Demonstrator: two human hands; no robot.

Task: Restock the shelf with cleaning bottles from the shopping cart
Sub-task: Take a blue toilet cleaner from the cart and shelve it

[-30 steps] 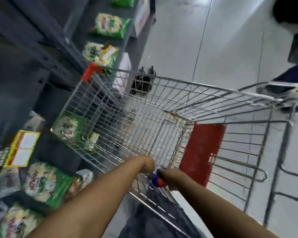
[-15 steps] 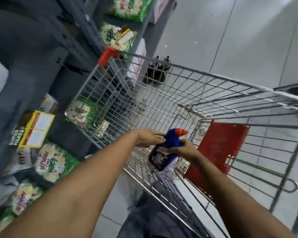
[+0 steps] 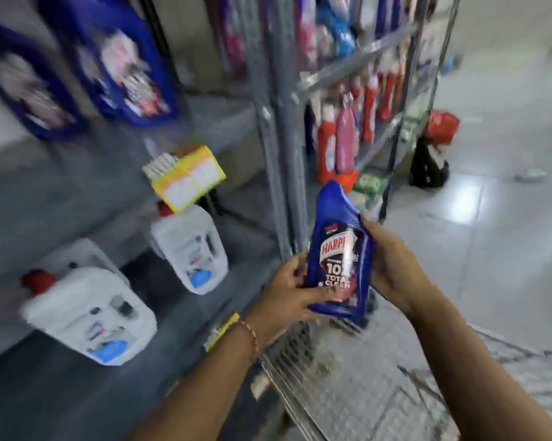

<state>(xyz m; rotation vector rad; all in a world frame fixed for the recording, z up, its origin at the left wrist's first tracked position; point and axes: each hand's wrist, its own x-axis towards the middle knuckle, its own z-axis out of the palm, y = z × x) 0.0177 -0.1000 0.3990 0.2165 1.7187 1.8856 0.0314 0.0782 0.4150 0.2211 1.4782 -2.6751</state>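
Note:
A blue cleaning bottle [image 3: 339,253] with a red, white and black label is held upright in front of me, its neck pointing up. My left hand [image 3: 287,291] grips its lower left side. My right hand [image 3: 392,262] holds its right edge. Below the bottle, the wire rim of the shopping cart [image 3: 300,393] runs along the bottom of the view. The grey shelf [image 3: 87,186] stands to the left, with two big blue bottles [image 3: 122,65] on its upper board. The picture is blurred by motion.
Two white jugs with red caps [image 3: 90,316] [image 3: 190,246] stand on the lower shelf board. A yellow price tag [image 3: 188,183] hangs from the shelf edge. Beyond an upright post [image 3: 281,154], red and pink bottles [image 3: 341,138] fill another rack. A dark bag [image 3: 427,167] sits on the tiled floor.
The bottle has come up out of the cart in both hands. My view has swung from the cart and the packet shelves to the shelf of cleaning bottles.

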